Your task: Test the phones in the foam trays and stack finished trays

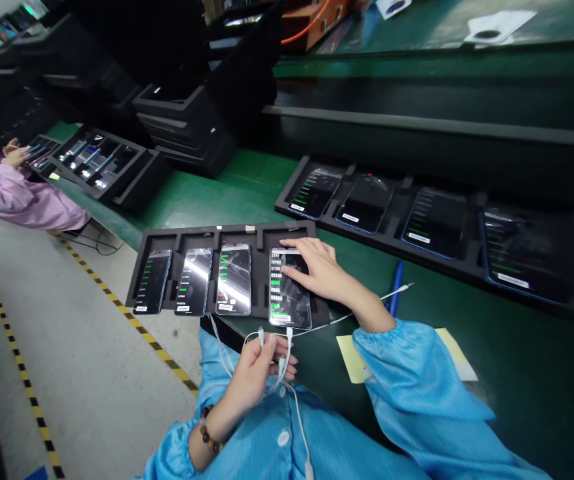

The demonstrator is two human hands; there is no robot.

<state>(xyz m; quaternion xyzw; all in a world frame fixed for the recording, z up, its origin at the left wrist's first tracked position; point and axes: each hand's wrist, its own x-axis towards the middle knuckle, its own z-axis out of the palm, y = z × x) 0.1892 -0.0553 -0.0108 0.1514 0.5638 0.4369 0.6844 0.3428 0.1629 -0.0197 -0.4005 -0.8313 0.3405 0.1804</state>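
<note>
A black foam tray (259,235) holds several phones with lit text lists on their screens. The rightmost phone (294,300) has a white cable plug (289,333) at its lower edge. My right hand (319,270) rests over that phone's upper part, fingers apart, thumb on or just over the screen. Below the tray my left hand (261,363) is closed around white charging cables (279,383), with loose plugs sticking out between its fingers. To the left in the tray lie a glare-covered phone (234,280), another phone (194,283) and the leftmost phone (153,283).
A second foam tray (397,241) with phones stands at the right. A blue pen (395,287) and yellow paper (351,360) lie near my right sleeve. Stacked black trays (181,127) stand behind. At the far left, a person in a pink sleeve (11,193) handles phones.
</note>
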